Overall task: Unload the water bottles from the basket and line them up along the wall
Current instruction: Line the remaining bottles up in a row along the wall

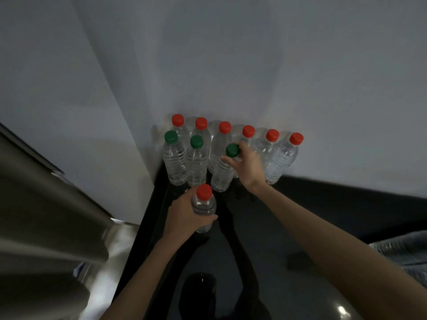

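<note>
Several clear water bottles with red caps (248, 131) stand in a row against the white wall (254, 65). In front of them at the left stand two green-capped bottles (174, 158). My right hand (248, 167) grips the neck of a third green-capped bottle (221, 174), which stands on the dark floor beside those two. My left hand (184, 215) holds a red-capped bottle (204, 206) upright, nearer to me and above the floor. The basket is not visible.
A shiny metal surface (46, 215) fills the left side, close to the bottles. The glossy dark floor (265, 239) stretches toward me. At the right edge lies crinkled plastic wrap or fabric (402, 250). A dark baseboard (346, 190) runs along the wall.
</note>
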The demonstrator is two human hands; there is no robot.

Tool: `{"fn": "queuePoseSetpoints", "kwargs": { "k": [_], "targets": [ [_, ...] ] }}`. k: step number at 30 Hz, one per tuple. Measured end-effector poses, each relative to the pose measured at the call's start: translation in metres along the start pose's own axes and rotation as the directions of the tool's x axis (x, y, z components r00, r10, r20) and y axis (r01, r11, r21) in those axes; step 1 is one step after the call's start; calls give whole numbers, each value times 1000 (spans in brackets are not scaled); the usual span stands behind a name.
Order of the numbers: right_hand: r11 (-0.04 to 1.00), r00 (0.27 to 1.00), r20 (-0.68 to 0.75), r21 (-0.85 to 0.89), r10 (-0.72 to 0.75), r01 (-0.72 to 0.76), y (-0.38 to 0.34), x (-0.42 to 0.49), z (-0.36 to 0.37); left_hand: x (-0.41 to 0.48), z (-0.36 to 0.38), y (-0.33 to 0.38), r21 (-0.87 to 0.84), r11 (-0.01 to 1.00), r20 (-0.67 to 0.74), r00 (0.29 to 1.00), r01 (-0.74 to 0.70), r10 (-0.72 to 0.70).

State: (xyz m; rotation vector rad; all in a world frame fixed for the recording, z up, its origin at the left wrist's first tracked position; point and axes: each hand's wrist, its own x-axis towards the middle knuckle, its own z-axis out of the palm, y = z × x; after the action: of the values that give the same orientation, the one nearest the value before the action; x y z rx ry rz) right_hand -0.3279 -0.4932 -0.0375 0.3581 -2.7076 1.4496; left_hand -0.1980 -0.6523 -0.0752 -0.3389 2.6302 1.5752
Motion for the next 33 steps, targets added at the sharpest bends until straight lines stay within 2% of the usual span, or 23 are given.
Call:
{"fn": "queuePoseSetpoints", "kwargs": {
  "k": [4,10,14,17,21,22,24,27,30,33],
  "targets": [
    [996,997,-2,-43,-76,76,2,11,9,-2,1,-1,-3,1000,1,1000,-3,3],
    [993,993,-26,-31,-113,112,0,12,23,-3,1,-4,9,1000,1,1000,-12,12],
    [998,995,75,-6,-68,68,3,16,16,-7,5,-6,8,1000,18,1000,5,-5],
    [1000,975,223,7,-19,18,-2,13,7,-11,5,-7,-73,997,39,999,8,-5],
    [992,988,113,-53,-108,115,-17,-23,-4,-19,1,-11,-212,977,93,996,29,-9],
    [984,980,134,-72,-149,160,-22,-36,-7,-20,1,-13,-232,972,105,994,37,-13],
    [960,929,294,-95,-226,263,-34,-61,-10,-24,5,-22,-278,956,110,992,90,-61],
    [899,823,506,-188,-256,395,-44,-80,-7,-29,14,-39,-333,908,118,967,252,-226],
    [867,799,520,-197,-303,457,-44,-82,-5,-38,20,-46,-407,804,194,901,434,-389],
    [874,800,513,-178,-310,453,-42,-80,-8,-41,23,-44,-479,715,330,859,510,-391]
  ]
}}
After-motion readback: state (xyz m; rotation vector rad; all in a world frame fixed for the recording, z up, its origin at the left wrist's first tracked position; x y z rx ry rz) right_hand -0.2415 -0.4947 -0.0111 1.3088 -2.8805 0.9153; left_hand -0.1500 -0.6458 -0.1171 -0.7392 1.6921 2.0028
